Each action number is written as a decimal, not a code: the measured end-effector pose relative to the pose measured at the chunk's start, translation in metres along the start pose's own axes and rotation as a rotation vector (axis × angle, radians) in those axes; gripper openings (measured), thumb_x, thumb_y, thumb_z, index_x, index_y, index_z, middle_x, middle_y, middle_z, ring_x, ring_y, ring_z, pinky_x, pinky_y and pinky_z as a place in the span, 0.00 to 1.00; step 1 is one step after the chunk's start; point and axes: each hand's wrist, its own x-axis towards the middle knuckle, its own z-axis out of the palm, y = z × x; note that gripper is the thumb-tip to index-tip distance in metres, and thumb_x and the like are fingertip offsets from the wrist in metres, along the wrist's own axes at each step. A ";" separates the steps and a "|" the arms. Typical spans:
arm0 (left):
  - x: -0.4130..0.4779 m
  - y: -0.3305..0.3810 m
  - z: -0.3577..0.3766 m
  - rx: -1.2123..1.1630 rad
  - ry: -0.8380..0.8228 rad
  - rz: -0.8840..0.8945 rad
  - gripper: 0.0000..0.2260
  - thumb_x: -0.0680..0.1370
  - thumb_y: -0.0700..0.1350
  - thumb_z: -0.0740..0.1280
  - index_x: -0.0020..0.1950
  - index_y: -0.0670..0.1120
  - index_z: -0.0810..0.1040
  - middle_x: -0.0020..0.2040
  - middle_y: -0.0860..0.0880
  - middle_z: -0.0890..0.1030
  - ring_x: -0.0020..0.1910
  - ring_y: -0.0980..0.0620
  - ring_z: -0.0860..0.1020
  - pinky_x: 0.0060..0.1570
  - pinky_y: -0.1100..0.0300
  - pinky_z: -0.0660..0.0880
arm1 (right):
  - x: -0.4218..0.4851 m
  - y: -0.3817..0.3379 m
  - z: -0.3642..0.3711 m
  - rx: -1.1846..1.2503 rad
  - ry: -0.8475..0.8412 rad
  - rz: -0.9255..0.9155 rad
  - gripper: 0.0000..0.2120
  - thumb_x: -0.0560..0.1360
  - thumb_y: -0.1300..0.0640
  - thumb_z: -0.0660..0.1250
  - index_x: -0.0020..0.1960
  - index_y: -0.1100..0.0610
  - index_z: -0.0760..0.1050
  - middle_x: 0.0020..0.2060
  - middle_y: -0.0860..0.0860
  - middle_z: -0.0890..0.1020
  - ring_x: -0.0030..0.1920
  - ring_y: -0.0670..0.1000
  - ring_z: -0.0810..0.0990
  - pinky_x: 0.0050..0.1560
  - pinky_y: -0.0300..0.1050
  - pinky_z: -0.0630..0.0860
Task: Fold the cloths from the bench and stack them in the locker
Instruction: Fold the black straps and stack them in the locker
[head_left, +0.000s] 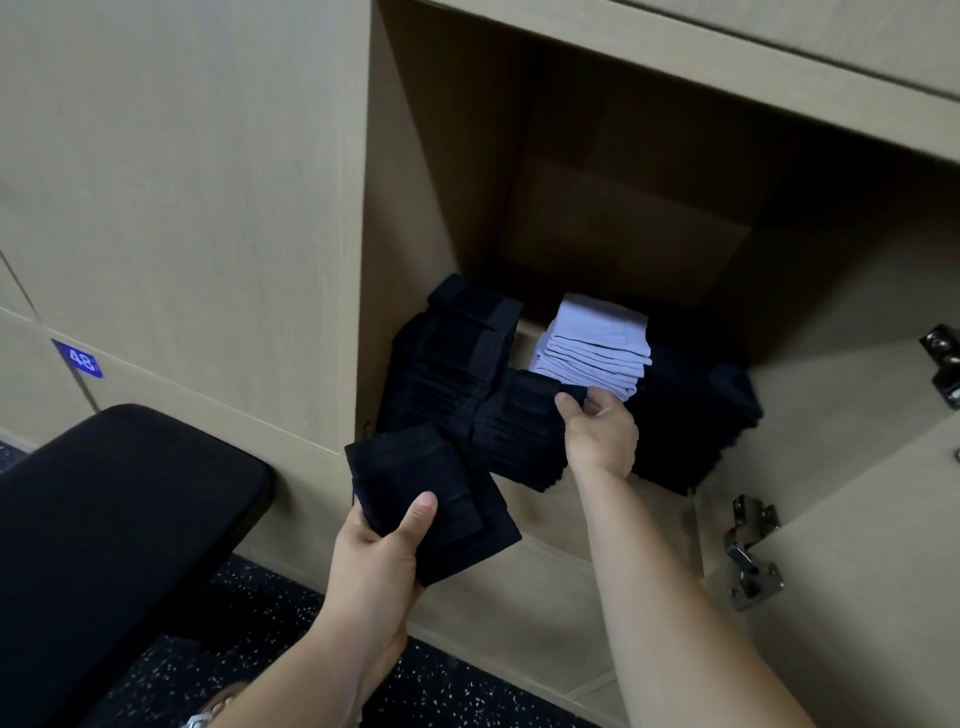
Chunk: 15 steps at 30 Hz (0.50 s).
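Locker (415, 208): dark stacks (457, 353) and white stack (597, 343) already inside. Left hand (379, 540) grasps folded dark cloth (431, 488) outside the opening, unplaced. Right hand (597, 436) pinches front stack (519, 431). Stacking seemingly well along.

Blue number plate (78, 358), white "48", on a lower pale wood-grain door at left. Closed pale wood-grain door panel (182, 156) above it. Dark speckled floor (249, 597) below. Two metal hinges, lower (750, 551) and upper (943, 364), at right.
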 end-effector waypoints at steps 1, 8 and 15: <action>0.000 0.001 0.000 0.001 -0.003 0.000 0.11 0.78 0.38 0.68 0.58 0.49 0.78 0.49 0.49 0.86 0.49 0.47 0.84 0.51 0.49 0.80 | -0.002 0.002 -0.001 0.010 0.000 -0.012 0.14 0.73 0.47 0.70 0.54 0.54 0.77 0.51 0.49 0.79 0.56 0.54 0.77 0.53 0.51 0.75; -0.001 0.003 0.002 0.006 -0.010 0.003 0.10 0.78 0.38 0.68 0.58 0.49 0.79 0.48 0.50 0.86 0.47 0.50 0.85 0.51 0.50 0.79 | -0.022 0.006 0.001 0.188 -0.253 0.083 0.30 0.76 0.45 0.63 0.75 0.55 0.62 0.73 0.52 0.68 0.72 0.56 0.67 0.72 0.57 0.64; -0.016 0.012 -0.002 0.013 -0.051 0.012 0.11 0.78 0.38 0.67 0.59 0.49 0.78 0.50 0.50 0.86 0.48 0.50 0.85 0.50 0.51 0.80 | -0.038 -0.009 -0.015 0.227 -0.241 0.067 0.31 0.80 0.52 0.63 0.79 0.55 0.54 0.76 0.51 0.60 0.75 0.52 0.61 0.75 0.50 0.59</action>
